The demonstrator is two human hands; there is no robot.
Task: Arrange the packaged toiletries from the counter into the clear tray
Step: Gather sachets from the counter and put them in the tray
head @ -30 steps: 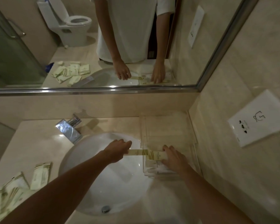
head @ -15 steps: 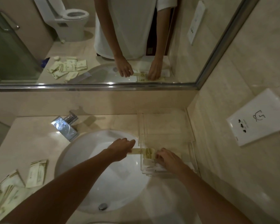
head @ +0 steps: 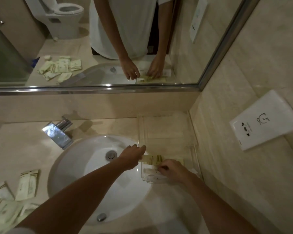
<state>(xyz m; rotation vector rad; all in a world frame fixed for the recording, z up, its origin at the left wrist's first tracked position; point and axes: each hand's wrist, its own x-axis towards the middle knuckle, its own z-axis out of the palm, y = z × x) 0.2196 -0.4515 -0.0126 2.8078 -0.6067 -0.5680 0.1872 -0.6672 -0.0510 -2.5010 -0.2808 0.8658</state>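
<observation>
1. Head view: a cream sachet (head: 152,159) with striped print is held across the near-left rim of the clear tray (head: 192,150), just right of the sink (head: 85,168).
2. It looks light, thin and floppy, so pinching both short ends seems best.
3. The left hand (head: 131,156) pinches its sink-side end; the right hand (head: 173,170) grips the other end inside the tray.
4. More sachets (head: 26,184) lie well left of the sink.

Sink (head: 85,166), faucet (head: 58,134) (chrome), mirror (head: 41,48)
</observation>
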